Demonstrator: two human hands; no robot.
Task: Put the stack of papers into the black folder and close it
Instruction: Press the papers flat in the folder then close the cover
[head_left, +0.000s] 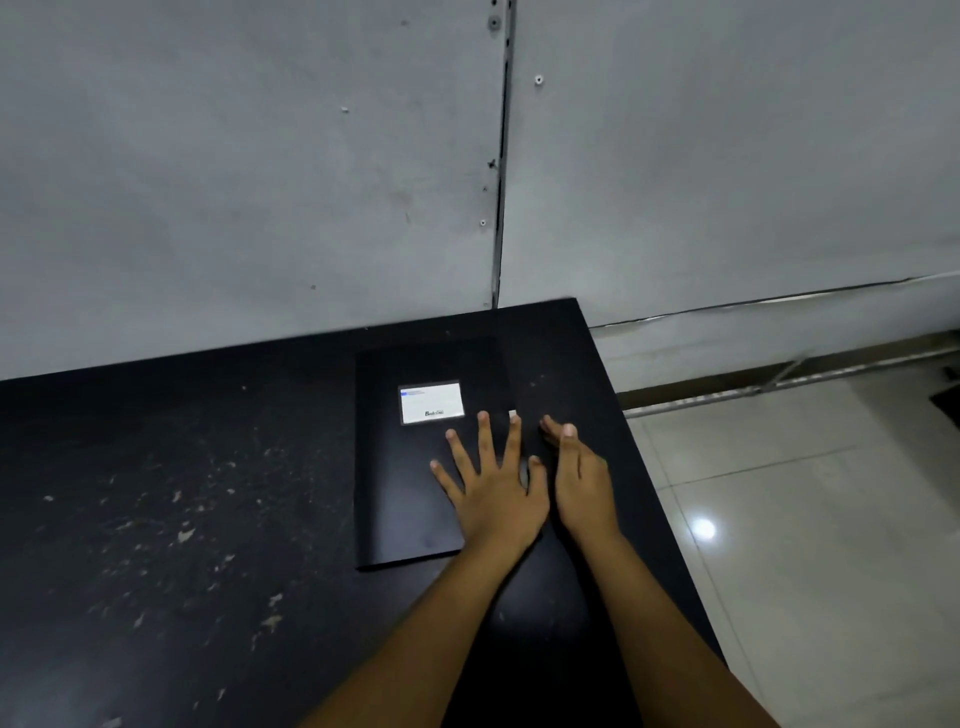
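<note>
Black folder (410, 467) lies closed on the dark table (182, 493), white label (431, 402) facing up; left hand (493, 493) presses flat on its cover, fingers spread, right hand (584, 483) on edge beside it, holding nothing

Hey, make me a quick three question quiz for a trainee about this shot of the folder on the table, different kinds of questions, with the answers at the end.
1. True or false: the black folder lies shut on the table.
2. Which hand lies flat with spread fingers on the cover? A) left hand B) right hand C) neither
3. Fill in: a small sliver of white shows at the folder's ___ edge, by the fingertips.

Key
1. True; the cover with its white label faces up.
2. A; the right hand is edge-on beside the folder's right edge.
3. Right; it may be the papers, though too little shows to be sure.
</note>
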